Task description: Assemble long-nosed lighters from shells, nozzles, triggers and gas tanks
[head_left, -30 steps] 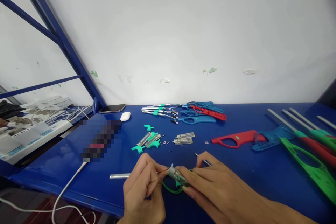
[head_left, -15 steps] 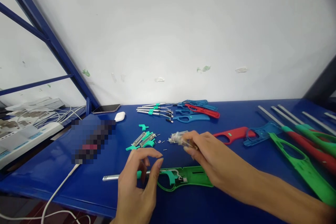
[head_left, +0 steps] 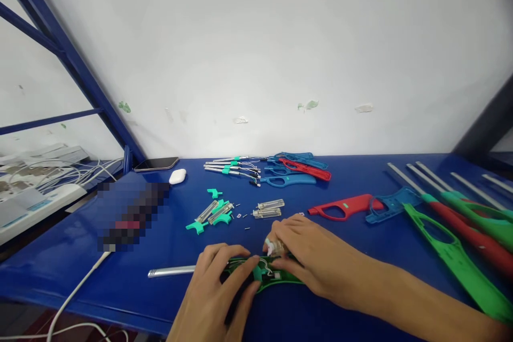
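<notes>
At the lower middle of the frame, the left hand (head_left: 218, 280) is curling over a green handle half (head_left: 290, 279), its thumb and forefinger gripping it across near a teal trigger (head_left: 257, 272). Thin wires (head_left: 266, 264) are looping inside beside the trigger, and a metal tube (head_left: 172, 271) is sticking out past the left hand. To the right, the right hand (head_left: 316, 256) is pinching a small clear part (head_left: 276, 248) between thumb and fingers, just above the handle half; its fingers are hiding much of the part.

At lower left, a white cable (head_left: 74, 291) is running up to a blurred-out dark object (head_left: 134, 219). At lower right, another green handle piece (head_left: 452, 262) is lying at a slant near long-tubed lighters (head_left: 467, 219).

Across the middle, teal pieces (head_left: 221, 218) are lying among clear tanks, with two more clear tanks (head_left: 269, 208) just right of them. Further right, a red handle (head_left: 348, 207) is touching a blue one (head_left: 390, 204).

Farther back, wired metal tubes (head_left: 230, 167) are lying beside blue and red handle pieces (head_left: 298, 168). A white case (head_left: 177, 176) and a phone (head_left: 156, 164) are resting left of these, before the pale wall (head_left: 256, 53).
</notes>
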Tool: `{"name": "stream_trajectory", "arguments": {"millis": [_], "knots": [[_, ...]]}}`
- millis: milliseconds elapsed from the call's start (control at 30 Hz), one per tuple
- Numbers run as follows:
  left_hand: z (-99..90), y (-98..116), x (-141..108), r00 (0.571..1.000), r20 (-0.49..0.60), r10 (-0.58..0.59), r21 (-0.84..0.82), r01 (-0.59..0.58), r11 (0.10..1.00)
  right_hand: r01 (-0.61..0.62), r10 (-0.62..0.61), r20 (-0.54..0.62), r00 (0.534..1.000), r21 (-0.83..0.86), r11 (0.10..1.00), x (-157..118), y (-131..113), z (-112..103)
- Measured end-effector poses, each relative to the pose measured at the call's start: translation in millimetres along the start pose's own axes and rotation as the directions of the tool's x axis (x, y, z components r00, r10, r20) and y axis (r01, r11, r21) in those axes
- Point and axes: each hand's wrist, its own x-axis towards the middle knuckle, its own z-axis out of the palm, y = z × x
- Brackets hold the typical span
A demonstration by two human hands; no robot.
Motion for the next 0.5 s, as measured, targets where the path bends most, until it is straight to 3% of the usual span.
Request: {"name": "stream_trajectory", "arguments": {"millis": [333, 500], "knots": [[0.1, 0.7, 2.2, 0.996, 0.023, -0.086, -0.101, 0.088, 0.991, 0.252, -0.239, 0.08, 0.968, -0.265, 0.931, 2.1, 1.2, 8.2], [-1.2, -0.1, 4.1, 0.989, 0.071, -0.131, -0.116, 0.139, 0.983, 0.281, -0.277, 0.057, 0.959, -0.324, 0.903, 1.8, 1.4, 8.5]]}}
